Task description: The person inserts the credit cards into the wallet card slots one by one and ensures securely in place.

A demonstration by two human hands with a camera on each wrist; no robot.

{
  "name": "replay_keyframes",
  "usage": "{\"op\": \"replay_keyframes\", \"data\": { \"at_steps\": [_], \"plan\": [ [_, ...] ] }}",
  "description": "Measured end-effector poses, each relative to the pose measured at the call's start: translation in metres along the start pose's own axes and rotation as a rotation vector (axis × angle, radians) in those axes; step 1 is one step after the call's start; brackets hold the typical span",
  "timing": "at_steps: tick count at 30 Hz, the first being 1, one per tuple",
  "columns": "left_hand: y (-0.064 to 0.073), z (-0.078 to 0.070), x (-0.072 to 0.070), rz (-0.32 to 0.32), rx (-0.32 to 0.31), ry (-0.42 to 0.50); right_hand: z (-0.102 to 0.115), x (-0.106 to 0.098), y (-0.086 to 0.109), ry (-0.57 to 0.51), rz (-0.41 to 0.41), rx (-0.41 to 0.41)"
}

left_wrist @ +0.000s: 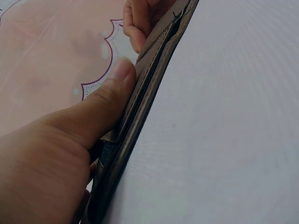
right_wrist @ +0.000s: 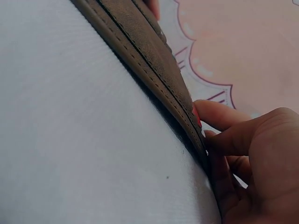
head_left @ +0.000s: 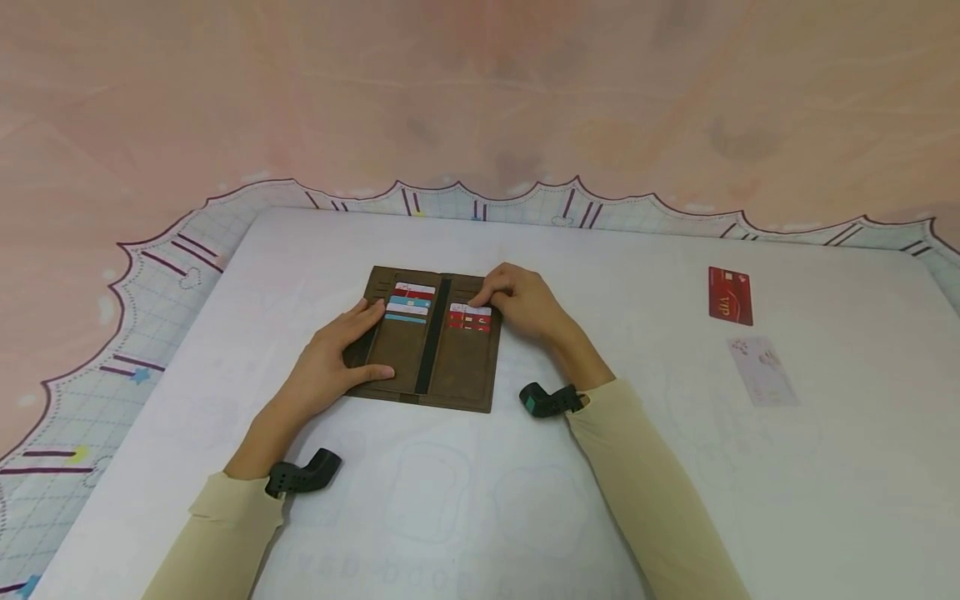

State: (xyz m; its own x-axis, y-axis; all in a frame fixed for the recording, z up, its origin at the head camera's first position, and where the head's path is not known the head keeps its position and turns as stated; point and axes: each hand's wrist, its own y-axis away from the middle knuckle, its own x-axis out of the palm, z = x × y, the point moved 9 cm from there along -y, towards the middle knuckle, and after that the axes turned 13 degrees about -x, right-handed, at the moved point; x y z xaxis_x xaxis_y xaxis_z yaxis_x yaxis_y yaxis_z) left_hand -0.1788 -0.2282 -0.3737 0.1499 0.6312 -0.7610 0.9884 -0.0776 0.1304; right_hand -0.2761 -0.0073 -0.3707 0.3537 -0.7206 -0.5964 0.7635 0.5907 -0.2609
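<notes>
An open brown wallet [head_left: 465, 367] lies on the white tabletop, with a dark strip down its middle. Several cards [head_left: 408, 302] stick out of the slots on its left side. On its right side, a white-topped card [head_left: 480, 311] shows above red ones [head_left: 469, 321]. My left hand [head_left: 330, 346] rests across the wallet's left edge, thumb on the lower leather and fingers by the left cards. At the right slots, my right hand [head_left: 525, 302] pinches the white-topped card with bent thumb and forefinger. The right wrist view shows these fingertips [right_wrist: 208, 109] close at the wallet's edge.
A red card [head_left: 730, 296] lies far to the right on the table. Below it is a pale, patterned card [head_left: 763, 372]. A scalloped cloth border [head_left: 525, 208] runs along the back and left of the white tabletop [head_left: 600, 517].
</notes>
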Motion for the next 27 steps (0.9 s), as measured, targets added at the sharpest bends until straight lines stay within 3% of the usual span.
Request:
{"op": "replay_keyframes", "data": {
  "at_steps": [9,27],
  "plan": [
    [-0.0016,0.0037,0.0015,0.012,-0.031,-0.006,0.0003,0.0013,-0.0005,-0.005,0.004,-0.044],
    [-0.0013,0.003,0.0013,0.001,0.003,0.013,0.0031,0.0043,-0.0013,0.008,0.035,-0.071]
  ]
}}
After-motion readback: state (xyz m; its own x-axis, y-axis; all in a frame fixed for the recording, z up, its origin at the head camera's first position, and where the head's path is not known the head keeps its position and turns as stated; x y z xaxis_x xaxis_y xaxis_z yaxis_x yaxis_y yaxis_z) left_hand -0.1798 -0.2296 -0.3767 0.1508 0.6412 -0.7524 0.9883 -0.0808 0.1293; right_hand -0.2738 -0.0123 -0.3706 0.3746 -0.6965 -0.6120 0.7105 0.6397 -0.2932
